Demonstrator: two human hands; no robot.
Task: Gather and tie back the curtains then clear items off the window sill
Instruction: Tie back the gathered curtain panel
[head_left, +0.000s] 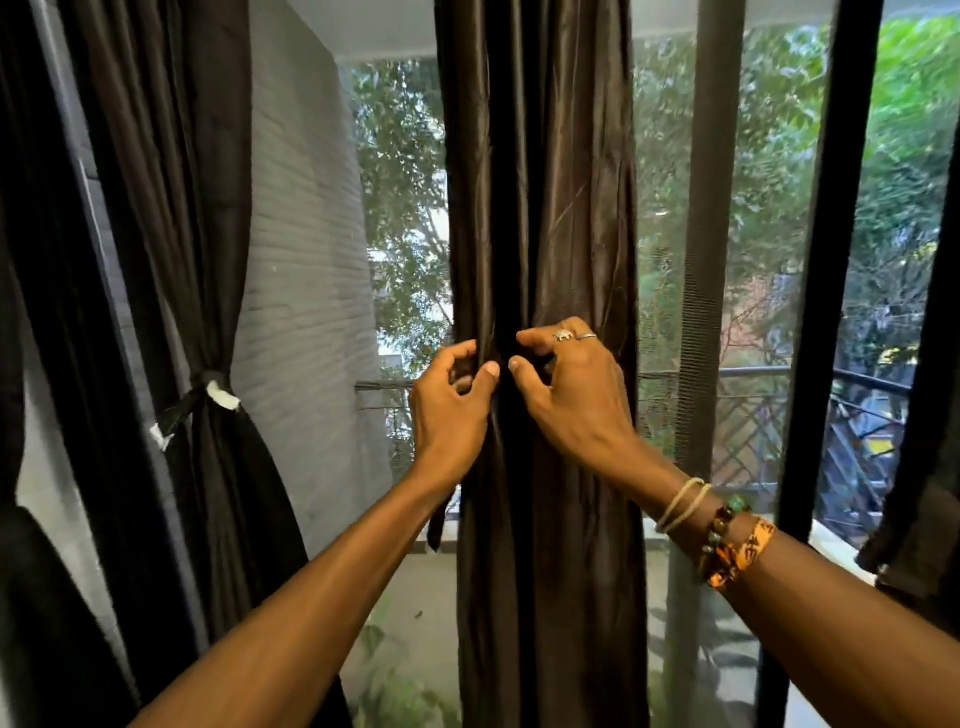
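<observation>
A dark brown satin curtain hangs gathered in a narrow column in the middle of the window. My left hand pinches its folds from the left side at mid height. My right hand, with rings and wrist bands, grips the same folds from the right, its fingers curled into the cloth. A dark strip of fabric dangles below my left wrist beside the curtain. At the left, another dark curtain is bunched and bound by a tie with white ends.
A black window frame post stands to the right, with a further dark curtain at the far right edge. Behind the glass are a balcony railing, a grey wall and trees. No sill items show.
</observation>
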